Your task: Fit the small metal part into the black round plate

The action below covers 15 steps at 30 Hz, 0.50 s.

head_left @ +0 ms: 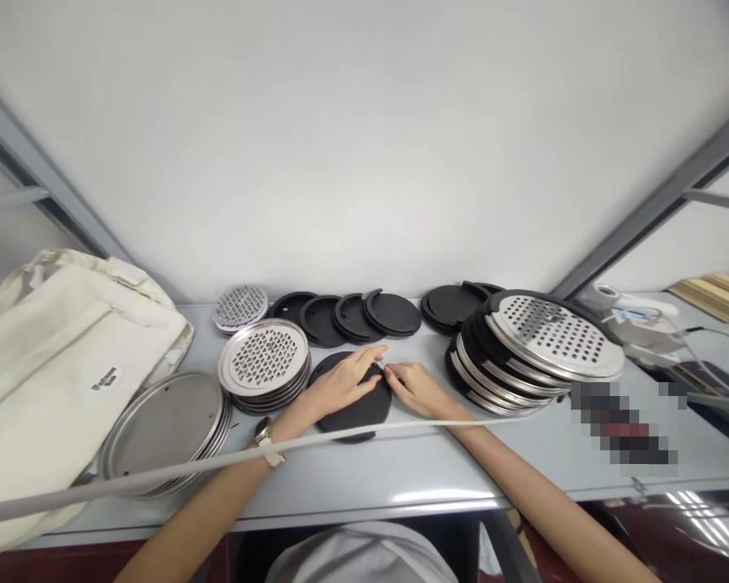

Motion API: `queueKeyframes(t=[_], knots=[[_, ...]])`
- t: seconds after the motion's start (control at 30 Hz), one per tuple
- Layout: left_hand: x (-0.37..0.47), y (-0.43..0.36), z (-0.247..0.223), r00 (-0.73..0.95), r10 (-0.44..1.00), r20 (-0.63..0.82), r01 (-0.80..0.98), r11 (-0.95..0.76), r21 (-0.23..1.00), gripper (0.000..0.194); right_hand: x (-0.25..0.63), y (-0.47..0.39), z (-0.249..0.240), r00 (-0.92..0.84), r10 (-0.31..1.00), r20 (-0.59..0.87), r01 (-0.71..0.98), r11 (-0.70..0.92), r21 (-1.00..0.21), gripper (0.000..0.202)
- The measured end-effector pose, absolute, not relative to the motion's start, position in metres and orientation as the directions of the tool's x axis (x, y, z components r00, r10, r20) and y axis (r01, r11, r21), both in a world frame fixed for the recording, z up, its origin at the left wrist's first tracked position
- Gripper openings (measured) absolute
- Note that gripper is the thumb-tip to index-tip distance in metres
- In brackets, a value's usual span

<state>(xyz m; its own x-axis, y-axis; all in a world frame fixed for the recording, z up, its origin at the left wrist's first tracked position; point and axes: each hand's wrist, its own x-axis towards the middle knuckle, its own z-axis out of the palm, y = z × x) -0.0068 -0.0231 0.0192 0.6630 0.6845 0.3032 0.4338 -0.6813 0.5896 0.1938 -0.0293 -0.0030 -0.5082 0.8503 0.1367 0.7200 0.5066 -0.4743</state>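
Observation:
A round black disc point(355, 414) lies flat on the grey table in front of me. My left hand point(347, 377) rests over its upper left part, fingers stretched out and thumb apart; a wristwatch point(265, 437) is on that wrist. At the disc's right edge, my right hand point(420, 389) is closed in a pinch by a small silvery piece, too small to name. Left of the disc stands a stack of round metal grater plates point(266, 358). Several black discs with raised rims point(394, 314) overlap behind my hands.
On the right leans a tall stack of black rings and perforated metal plates point(552, 336). Plain metal discs point(167, 425) and a cream bag point(49, 364) are at left. A pale cable point(231, 459) crosses in front of my forearms. Behind is a white wall point(352, 146).

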Motion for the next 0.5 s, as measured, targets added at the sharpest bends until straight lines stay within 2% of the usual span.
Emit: queueKeyframes(t=[0.23, 0.5], knots=[[-0.0063, -0.0231, 0.0211, 0.678, 0.661, 0.322, 0.433, -0.713, 0.552, 0.036, 0.1934, -0.0284, -0.0059, -0.482, 0.861, 0.162, 0.724, 0.496, -0.479, 0.044], [-0.0067, -0.0208, 0.0198, 0.683, 0.652, 0.329, 0.418, -0.719, 0.555, 0.034, 0.1955, -0.0279, -0.0020, -0.521, 0.832, 0.190, 0.672, 0.538, -0.509, 0.035]])
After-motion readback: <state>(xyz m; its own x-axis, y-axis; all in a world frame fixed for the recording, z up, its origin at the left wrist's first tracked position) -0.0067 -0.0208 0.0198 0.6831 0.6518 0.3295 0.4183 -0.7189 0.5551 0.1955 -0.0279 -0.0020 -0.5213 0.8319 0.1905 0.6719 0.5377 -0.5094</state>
